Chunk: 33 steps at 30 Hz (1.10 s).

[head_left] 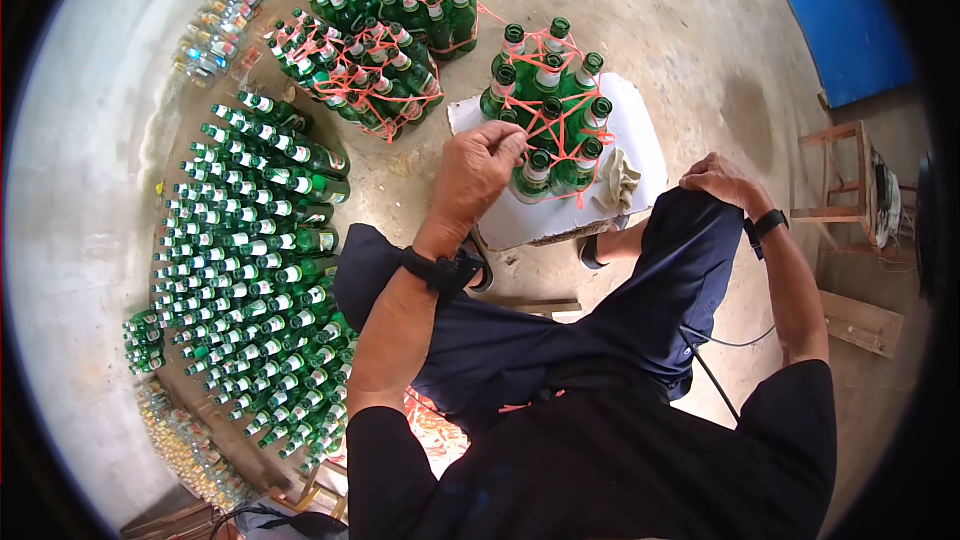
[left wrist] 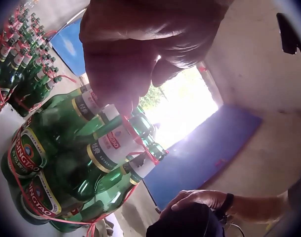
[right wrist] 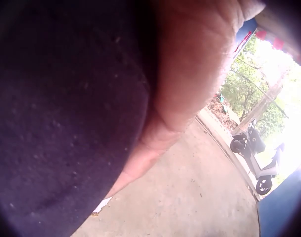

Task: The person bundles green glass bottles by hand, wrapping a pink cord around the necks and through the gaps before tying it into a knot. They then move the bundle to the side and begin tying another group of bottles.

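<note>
A bundle of green beer bottles (head_left: 548, 112), bound with pink plastic string (head_left: 568, 103), stands upright on a white-topped stool (head_left: 632, 120). My left hand (head_left: 476, 172) is at the bundle's near left side, thumb and fingertips pinching the string close to the bottle necks. In the left wrist view the left hand (left wrist: 140, 47) hangs over the bottles, and string runs from its fingertips across a white neck label (left wrist: 111, 145). My right hand (head_left: 722, 180) rests on the right knee, fingers draped over the dark trousers (right wrist: 66, 118). A crumpled pale cloth (head_left: 618, 180) lies beside the bottles.
Rows of loose green bottles (head_left: 260, 280) fill the floor on the left. Behind them stand string-tied bundles (head_left: 370, 70) and clear bottles (head_left: 222, 25) along the wall. A wooden stool (head_left: 835, 175) and a blue panel (head_left: 845, 20) are on the right. A scooter (right wrist: 256, 158) stands outside.
</note>
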Each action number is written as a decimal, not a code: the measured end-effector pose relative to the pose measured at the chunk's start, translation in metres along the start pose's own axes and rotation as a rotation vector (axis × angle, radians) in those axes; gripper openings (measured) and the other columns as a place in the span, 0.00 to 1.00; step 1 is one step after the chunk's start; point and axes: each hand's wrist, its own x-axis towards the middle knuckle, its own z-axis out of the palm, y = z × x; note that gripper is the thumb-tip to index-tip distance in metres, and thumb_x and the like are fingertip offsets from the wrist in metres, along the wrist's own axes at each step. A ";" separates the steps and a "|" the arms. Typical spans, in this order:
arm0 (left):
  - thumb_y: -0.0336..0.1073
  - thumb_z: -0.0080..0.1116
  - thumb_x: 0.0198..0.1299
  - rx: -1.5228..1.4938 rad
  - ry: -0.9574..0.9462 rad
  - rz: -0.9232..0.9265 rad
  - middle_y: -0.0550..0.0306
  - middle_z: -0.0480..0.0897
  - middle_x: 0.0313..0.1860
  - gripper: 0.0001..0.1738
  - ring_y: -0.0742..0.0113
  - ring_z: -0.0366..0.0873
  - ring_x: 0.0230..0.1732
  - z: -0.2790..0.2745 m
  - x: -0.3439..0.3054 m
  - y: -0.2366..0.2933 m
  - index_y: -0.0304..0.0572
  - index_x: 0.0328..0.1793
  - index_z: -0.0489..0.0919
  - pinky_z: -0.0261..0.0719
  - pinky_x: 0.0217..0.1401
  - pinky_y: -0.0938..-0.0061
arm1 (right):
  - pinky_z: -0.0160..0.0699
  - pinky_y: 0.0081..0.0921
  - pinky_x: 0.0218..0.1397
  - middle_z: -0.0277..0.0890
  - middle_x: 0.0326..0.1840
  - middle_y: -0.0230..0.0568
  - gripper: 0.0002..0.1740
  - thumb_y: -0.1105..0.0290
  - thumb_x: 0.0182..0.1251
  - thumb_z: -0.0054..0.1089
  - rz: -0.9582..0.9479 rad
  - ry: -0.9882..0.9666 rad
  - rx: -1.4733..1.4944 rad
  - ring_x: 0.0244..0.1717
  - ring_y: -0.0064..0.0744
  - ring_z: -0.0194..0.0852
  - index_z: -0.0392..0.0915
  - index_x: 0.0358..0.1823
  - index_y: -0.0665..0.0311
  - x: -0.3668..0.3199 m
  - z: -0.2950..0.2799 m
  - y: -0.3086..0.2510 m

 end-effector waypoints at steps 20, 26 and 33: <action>0.36 0.71 0.65 0.314 0.024 0.222 0.57 0.89 0.40 0.12 0.74 0.80 0.33 0.011 -0.013 -0.003 0.36 0.50 0.87 0.80 0.40 0.75 | 0.82 0.38 0.45 0.86 0.36 0.46 0.11 0.65 0.70 0.60 -0.231 -0.052 -0.283 0.38 0.47 0.85 0.88 0.42 0.61 0.000 -0.006 -0.009; 0.36 0.74 0.60 0.410 0.013 0.228 0.52 0.85 0.43 0.16 0.66 0.84 0.33 0.011 -0.015 0.002 0.34 0.51 0.86 0.82 0.40 0.71 | 0.82 0.37 0.46 0.86 0.37 0.45 0.12 0.64 0.71 0.59 0.036 -0.082 -0.231 0.41 0.45 0.86 0.89 0.41 0.62 0.000 -0.012 -0.051; 0.31 0.73 0.58 0.412 -0.020 0.241 0.51 0.84 0.42 0.22 0.62 0.83 0.32 0.015 -0.014 -0.020 0.38 0.58 0.80 0.84 0.41 0.67 | 0.83 0.41 0.50 0.88 0.43 0.57 0.21 0.57 0.66 0.65 0.369 -0.065 -0.247 0.46 0.47 0.88 0.88 0.45 0.71 0.003 -0.015 -0.086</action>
